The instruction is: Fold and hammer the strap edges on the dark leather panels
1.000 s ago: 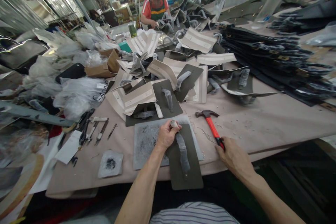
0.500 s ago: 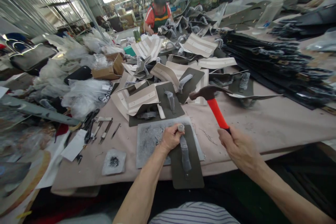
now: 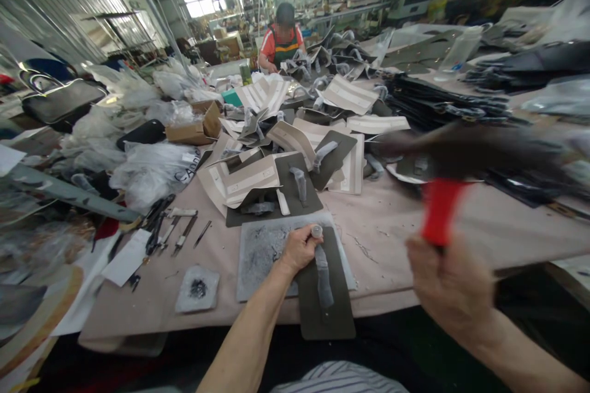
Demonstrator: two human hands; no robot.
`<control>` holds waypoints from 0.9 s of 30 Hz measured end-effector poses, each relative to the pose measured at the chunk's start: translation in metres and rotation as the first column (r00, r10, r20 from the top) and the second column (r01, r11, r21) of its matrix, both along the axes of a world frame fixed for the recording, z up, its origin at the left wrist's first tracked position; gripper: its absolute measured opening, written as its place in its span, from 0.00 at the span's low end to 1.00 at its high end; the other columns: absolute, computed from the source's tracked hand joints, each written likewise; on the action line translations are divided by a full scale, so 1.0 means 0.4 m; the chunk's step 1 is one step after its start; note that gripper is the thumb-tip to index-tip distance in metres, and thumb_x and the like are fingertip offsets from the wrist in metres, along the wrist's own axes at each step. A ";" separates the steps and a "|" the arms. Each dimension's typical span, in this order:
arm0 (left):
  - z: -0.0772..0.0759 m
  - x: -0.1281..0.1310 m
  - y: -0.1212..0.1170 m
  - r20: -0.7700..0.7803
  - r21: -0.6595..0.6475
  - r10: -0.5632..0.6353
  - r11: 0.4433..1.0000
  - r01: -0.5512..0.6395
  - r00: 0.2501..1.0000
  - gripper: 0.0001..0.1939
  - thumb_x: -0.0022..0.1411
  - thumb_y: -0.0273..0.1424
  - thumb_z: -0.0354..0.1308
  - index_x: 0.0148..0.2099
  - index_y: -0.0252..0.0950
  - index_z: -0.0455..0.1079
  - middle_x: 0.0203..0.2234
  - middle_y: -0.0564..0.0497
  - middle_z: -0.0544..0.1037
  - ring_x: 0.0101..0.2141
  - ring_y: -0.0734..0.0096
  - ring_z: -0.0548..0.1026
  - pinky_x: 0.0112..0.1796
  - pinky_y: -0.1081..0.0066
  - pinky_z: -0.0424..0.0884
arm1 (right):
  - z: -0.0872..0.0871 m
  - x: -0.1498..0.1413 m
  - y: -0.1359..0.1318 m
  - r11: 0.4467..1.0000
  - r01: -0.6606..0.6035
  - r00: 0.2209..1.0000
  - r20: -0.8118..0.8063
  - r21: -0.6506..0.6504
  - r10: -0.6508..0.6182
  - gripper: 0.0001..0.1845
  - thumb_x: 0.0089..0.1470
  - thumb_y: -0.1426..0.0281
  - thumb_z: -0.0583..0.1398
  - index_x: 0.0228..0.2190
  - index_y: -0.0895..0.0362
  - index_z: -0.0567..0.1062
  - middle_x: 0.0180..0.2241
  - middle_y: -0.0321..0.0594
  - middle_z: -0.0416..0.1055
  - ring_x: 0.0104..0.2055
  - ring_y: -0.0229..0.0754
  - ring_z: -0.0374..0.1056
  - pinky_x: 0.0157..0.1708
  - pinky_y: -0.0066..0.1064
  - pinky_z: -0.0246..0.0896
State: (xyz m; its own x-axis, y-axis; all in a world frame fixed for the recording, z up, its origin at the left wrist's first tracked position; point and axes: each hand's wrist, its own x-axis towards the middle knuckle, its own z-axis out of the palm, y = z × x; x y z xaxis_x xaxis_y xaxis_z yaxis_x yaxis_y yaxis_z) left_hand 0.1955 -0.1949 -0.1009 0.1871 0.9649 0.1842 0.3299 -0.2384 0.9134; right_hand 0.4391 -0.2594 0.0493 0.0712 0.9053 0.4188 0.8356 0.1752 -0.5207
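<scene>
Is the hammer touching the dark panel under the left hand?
Apart. The head view shows the blurred hammer held up in the right hand, off to the right of the dark panel, with tabletop showing between them.

The hammer (image 3: 461,150) — head and red handle — is blurred, and so is the right hand (image 3: 447,288).

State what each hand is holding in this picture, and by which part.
The right hand grips a hammer by its red handle. The left hand holds a grey rolled strap at its top end.
</scene>
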 end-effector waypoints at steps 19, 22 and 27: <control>0.002 0.005 -0.010 0.042 -0.036 0.044 0.998 -0.042 0.998 0.04 0.56 0.24 0.62 0.36 0.36 0.77 0.30 0.52 0.81 0.33 0.67 0.76 0.38 0.70 0.72 | -0.274 -0.072 -0.003 0.925 -0.150 0.963 0.162 -0.348 0.217 0.27 0.64 0.57 0.52 0.58 0.60 0.62 0.51 0.56 0.71 0.51 0.54 0.70 0.47 0.42 0.66; 0.001 0.016 -0.006 0.117 -0.101 0.106 0.990 -0.094 0.988 0.03 0.53 0.26 0.65 0.33 0.35 0.77 0.28 0.52 0.80 0.31 0.67 0.76 0.37 0.70 0.72 | -0.255 -0.225 -0.052 0.804 -0.334 0.920 0.014 -0.491 0.391 0.28 0.65 0.62 0.51 0.62 0.59 0.58 0.52 0.54 0.72 0.49 0.51 0.74 0.45 0.39 0.68; 0.000 0.000 0.022 0.428 -0.325 0.534 0.844 -0.427 0.730 0.10 0.54 0.36 0.65 0.32 0.34 0.73 0.25 0.51 0.78 0.28 0.69 0.75 0.32 0.71 0.72 | -0.287 -0.299 -0.073 0.696 -0.263 0.938 -0.007 -0.669 0.348 0.20 0.63 0.71 0.44 0.48 0.64 0.70 0.36 0.56 0.78 0.38 0.55 0.78 0.36 0.42 0.68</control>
